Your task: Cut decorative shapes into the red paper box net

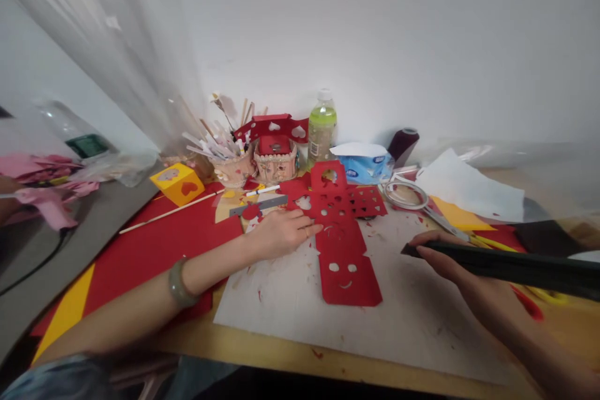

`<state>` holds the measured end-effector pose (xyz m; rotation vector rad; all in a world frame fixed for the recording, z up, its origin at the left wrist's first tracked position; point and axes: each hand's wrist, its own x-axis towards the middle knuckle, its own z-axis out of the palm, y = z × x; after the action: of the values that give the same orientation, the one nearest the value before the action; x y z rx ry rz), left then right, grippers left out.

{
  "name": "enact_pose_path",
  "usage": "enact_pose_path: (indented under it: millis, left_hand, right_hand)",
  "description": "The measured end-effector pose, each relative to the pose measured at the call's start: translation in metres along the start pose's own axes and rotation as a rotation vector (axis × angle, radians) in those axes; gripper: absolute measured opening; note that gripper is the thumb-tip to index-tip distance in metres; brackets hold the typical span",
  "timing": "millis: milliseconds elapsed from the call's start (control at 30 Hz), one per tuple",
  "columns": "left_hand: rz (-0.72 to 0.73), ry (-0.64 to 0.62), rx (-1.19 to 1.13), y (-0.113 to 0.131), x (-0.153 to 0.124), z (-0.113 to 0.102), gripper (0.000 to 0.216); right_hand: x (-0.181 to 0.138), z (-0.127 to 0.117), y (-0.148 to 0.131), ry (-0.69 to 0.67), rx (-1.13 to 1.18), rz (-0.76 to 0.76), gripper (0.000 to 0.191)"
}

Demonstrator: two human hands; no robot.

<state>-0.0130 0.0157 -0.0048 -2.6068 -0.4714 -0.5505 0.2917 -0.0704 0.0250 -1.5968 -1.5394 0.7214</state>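
A red paper box template [344, 281] with cut-out hearts, dots and a smiling face lies unfolded on a white sheet [281, 306]. My left hand [281, 234] rests at the template's left edge, fingers stretched out flat over it. A bracelet circles that wrist. On the right, my right hand [450, 265] is closed around one end of a long, flat black object [510, 262], thumb along its near side. The object reaches out past the right edge, so its exact kind is unclear.
Behind stand a pen cup [234, 169], a decorated basket [277, 165], a green drink bottle [322, 128], a tissue pack [360, 164] and a thread spool [404, 142]. A yellow box [178, 184] and red card [164, 250] lie left. Scissors [445, 222] lie right. Another person's hand [7, 197] shows far left.
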Motion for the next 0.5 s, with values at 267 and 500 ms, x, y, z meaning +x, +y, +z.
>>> enact_pose_path:
  millis: [267,500]
  left_hand:
    - [0.161,-0.009,-0.062,0.011,-0.002,-0.006,0.021]
    - [0.125,-0.044,-0.110,0.017,-0.001,0.004,0.019]
  right_hand:
    - [0.011,0.011,-0.024,-0.098,-0.053,-0.104,0.027]
    - [0.027,0.038,-0.037,-0.261,0.098,-0.025,0.022]
